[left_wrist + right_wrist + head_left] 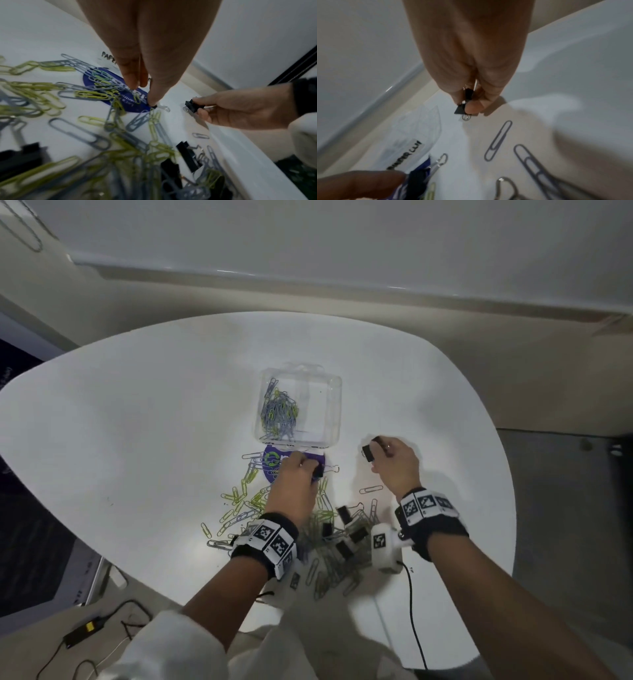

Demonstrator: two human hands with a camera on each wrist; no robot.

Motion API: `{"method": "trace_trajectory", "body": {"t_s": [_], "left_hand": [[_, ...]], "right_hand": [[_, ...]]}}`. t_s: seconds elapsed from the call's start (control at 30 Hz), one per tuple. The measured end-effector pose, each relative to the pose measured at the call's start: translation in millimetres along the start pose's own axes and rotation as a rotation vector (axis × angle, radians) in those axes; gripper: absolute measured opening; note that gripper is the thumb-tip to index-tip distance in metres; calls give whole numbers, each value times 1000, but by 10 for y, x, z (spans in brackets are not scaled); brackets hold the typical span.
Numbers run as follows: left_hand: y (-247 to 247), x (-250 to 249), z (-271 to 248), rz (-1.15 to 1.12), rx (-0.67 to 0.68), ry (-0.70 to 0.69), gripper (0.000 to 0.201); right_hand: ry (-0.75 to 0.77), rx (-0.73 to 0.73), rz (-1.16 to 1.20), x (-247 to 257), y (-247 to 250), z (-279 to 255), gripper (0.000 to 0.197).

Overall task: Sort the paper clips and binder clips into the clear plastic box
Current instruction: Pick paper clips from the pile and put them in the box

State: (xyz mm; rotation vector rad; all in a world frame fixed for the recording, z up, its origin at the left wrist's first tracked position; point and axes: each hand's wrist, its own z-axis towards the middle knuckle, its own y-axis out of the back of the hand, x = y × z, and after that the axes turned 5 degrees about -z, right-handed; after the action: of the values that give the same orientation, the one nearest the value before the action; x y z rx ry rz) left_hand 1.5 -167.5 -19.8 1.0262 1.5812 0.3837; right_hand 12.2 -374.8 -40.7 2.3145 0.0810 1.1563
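Note:
The clear plastic box (330,392) stands open at the table's middle, with grey and green paper clips (279,410) in its left half. Just in front of it my left hand (310,469) pinches a small black binder clip (318,471) low over a purple label (270,462); the left wrist view shows this clip (152,106) under my fingertip. To the right of the box my right hand (376,451) grips another black binder clip (367,453) above the table. That second clip (461,109) shows between thumb and fingers in the right wrist view.
A loose heap of green and grey paper clips (246,501) and black binder clips (344,515) lies on the white table (137,422) between my wrists. A single grey paper clip (371,489) lies by my right hand. A cable (416,618) trails off the near edge.

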Motion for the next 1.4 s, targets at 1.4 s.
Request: {"method": "trace_trajectory", "body": {"t_s": [1.4], "left_hand": [[161,919,-660,107,-27,-211,45]], "right_hand": [[713,460,-624,-139,-621,-885,40]]}}
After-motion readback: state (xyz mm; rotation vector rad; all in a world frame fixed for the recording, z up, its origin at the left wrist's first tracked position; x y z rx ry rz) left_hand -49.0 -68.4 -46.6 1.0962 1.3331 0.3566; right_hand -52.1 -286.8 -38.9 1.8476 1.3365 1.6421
